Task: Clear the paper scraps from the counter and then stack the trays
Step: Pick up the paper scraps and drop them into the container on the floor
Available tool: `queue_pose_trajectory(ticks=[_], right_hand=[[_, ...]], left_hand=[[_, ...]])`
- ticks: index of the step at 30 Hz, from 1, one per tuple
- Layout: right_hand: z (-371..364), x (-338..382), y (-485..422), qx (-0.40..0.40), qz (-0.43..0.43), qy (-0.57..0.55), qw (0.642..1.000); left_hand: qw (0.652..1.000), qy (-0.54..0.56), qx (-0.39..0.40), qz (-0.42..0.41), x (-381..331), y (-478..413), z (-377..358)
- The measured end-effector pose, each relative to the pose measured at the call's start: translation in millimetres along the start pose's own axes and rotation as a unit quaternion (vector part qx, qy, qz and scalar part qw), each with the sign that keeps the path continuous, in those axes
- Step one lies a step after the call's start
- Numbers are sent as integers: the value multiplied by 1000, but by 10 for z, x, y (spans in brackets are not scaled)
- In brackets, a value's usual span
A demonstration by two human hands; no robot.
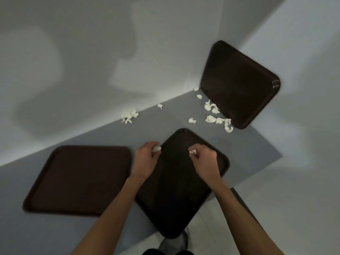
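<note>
Three dark brown trays are on the grey counter: a left tray (77, 179), a middle tray (176, 196) turned diagonally and overhanging the front edge, and a far tray (239, 83) leaning against the right wall. My left hand (146, 159) pinches a white paper scrap (156, 149) at the middle tray's left rim. My right hand (205, 162) pinches another small scrap (193, 151) over that tray. Several loose white scraps (213, 115) lie by the far tray, and a small clump (129, 116) lies against the back wall.
Grey walls meet in a corner behind the counter (110, 133). The counter's right edge ends near the middle tray, with pale floor (202, 227) below. A single scrap (192, 120) lies between the middle and far trays.
</note>
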State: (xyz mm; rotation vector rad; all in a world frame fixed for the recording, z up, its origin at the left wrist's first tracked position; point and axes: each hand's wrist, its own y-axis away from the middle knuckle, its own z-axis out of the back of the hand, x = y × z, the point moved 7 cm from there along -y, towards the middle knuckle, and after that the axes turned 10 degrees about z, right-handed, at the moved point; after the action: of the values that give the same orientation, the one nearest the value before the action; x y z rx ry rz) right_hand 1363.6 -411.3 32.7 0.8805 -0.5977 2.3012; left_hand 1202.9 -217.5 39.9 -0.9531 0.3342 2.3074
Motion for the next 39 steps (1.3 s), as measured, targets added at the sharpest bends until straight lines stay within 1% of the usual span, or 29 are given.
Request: queue_pose_trajectory(ticks=[2,6,10,14,19,22,28,32,35,39], right_hand=[[-96,382,317,6,15,-39,999],[-325,1076,937,41,38,-143,988],[-568,1716,1484,86,86,-181,976],[-889,2308,1931,150,133,-179,963],[-1434,2991,2508,216,177,-196,940],[-1855,3402,2918,257,190,-222,921],[-2680,4236,3896,338,202,-236,888],[-3204,4770,4656,366,205,-233,877],[-3603,5187,5275,393,206,-237,864],[-4102,5700,6021,438,217,-226,842]], left_hand=[[999,23,-27,18,124,490,269],[996,47,-52,52,453,1459,745],[989,32,-108,94,798,2363,1311],[976,25,-162,143,1207,3179,1800],[942,34,-242,229,1731,4166,2369],[921,51,-281,263,2074,4782,2698],[878,85,-347,320,2807,5993,3366],[856,111,-363,351,3337,6861,3780],[842,113,-374,373,3782,7553,4068],[819,94,-372,426,4355,8387,4386]])
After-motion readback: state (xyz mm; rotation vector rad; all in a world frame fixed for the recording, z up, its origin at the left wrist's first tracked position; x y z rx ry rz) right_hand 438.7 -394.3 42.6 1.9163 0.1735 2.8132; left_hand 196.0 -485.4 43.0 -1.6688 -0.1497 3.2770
